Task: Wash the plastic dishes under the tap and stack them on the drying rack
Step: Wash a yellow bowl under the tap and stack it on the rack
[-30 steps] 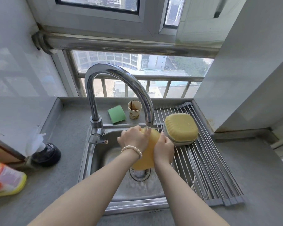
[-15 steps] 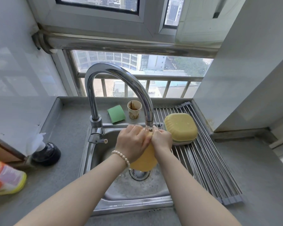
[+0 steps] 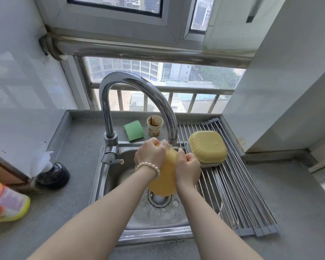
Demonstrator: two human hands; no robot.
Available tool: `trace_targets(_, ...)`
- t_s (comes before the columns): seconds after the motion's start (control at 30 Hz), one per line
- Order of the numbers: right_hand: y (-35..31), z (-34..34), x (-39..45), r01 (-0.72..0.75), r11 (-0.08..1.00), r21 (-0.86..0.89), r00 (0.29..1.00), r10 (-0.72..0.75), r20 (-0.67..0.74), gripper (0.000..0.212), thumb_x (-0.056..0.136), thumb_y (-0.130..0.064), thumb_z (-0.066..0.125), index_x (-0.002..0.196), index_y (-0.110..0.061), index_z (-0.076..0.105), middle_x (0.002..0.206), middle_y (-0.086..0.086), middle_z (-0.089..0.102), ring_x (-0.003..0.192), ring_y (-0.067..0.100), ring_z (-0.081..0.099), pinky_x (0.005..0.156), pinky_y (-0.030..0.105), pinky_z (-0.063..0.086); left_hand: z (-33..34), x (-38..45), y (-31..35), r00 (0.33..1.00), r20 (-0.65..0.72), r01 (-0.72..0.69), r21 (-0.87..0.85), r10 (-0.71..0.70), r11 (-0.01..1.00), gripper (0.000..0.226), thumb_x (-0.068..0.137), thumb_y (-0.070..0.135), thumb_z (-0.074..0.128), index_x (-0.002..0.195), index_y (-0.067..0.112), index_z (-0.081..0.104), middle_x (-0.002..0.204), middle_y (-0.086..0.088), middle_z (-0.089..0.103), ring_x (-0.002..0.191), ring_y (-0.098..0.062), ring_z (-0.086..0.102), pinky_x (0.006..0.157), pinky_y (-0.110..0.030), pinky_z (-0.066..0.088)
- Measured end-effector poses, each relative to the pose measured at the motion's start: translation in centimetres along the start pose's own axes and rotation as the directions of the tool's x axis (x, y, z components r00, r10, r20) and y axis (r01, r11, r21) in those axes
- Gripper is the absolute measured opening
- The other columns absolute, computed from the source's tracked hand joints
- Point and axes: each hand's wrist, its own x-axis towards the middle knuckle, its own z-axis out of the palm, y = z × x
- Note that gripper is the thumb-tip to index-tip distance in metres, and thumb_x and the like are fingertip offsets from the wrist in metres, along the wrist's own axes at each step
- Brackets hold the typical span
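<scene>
A round yellow plastic plate [image 3: 166, 177] stands on edge over the steel sink [image 3: 111, 186], right below the spout of the chrome tap [image 3: 133, 85]. My left hand [image 3: 150, 156] grips its upper left rim, fingers curled over the top. My right hand [image 3: 188, 167] holds its right edge, fingers curled. Water runs onto the plate's top between the hands. On the roll-up drying rack [image 3: 238, 199] to the right, yellow square plastic dishes [image 3: 207, 148] lie upside down, stacked.
Behind the tap stand a green sponge [image 3: 134, 130] and a stained paper cup [image 3: 155, 125]. A black holder [image 3: 53, 175] with white tissue sits left of the sink, a yellow bottle [image 3: 6, 201] at the far left edge. A wall corner rises on the right.
Both hands have worked round the plate's rim under the tap. The right hand slid from the top edge down to the right side, and the plate turned slightly.
</scene>
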Motion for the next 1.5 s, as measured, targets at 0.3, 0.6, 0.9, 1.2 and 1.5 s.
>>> trace_targets(0.3,-1.1,-0.1,0.7,0.095,0.987,-0.129,0.992,-0.084,0.092,0.051,0.099,-0.033,0.041,0.054,-0.015,0.055,0.055,0.002,0.055,0.054,0.017,0.047,0.058,0.031,0.037,1.1,-1.0,-0.5,0.893,-0.065,-0.434,0.135,0.445,0.891,0.045,0.095,0.035,0.043,0.053,0.02,0.045,0.056,0.005,0.047,0.059,-0.018,0.047,0.057,-0.029,0.04)
trace_targets(0.6,-0.8,-0.1,2.0,-0.371,0.903,0.215,0.927,0.347,0.14,0.038,0.094,-0.035,0.052,0.063,-0.013,0.055,0.078,0.006,0.062,0.088,0.033,0.062,0.089,0.048,0.051,0.5,-0.6,-4.5,0.826,-0.067,-0.486,0.417,0.559,0.768,0.09,0.076,0.085,0.006,0.111,0.024,0.063,0.098,0.002,0.067,0.08,-0.021,0.064,0.057,-0.029,0.049)
trace_targets(0.9,-0.1,0.3,1.8,-0.586,0.697,0.413,0.809,0.532,0.249,0.022,0.093,-0.028,0.055,0.085,-0.008,0.061,0.082,0.008,0.065,0.069,0.024,0.06,0.072,0.038,0.053,-0.2,-0.5,-3.0,0.997,0.042,0.065,0.031,-0.066,0.997,0.087,0.07,0.084,0.039,0.128,0.02,0.049,0.112,-0.007,0.064,0.102,-0.029,0.06,0.081,-0.034,0.046)
trace_targets(1.2,0.1,0.6,-0.6,0.09,0.987,-0.137,0.995,-0.083,0.05,0.042,0.096,-0.053,0.032,0.097,-0.013,0.046,0.093,0.005,0.056,0.082,0.023,0.055,0.07,0.034,0.042,-0.1,0.1,-2.6,0.971,0.01,0.235,-0.17,-0.237,0.957,0.05,0.102,0.035,0.027,0.106,0.001,0.063,0.112,-0.019,0.063,0.102,-0.033,0.057,0.081,-0.034,0.039)
trace_targets(1.5,-1.8,1.8,-0.7,0.449,0.573,-0.686,0.891,-0.349,0.291,0.054,0.1,-0.045,0.021,0.136,-0.012,0.044,0.145,0.016,0.035,0.132,0.029,0.033,0.108,0.041,0.026,0.0,0.8,-3.0,0.817,0.204,0.546,-0.574,-0.539,0.61,0.04,0.099,0.029,0.045,0.11,-0.006,0.061,0.11,-0.015,0.061,0.103,-0.032,0.055,0.092,-0.033,0.04)
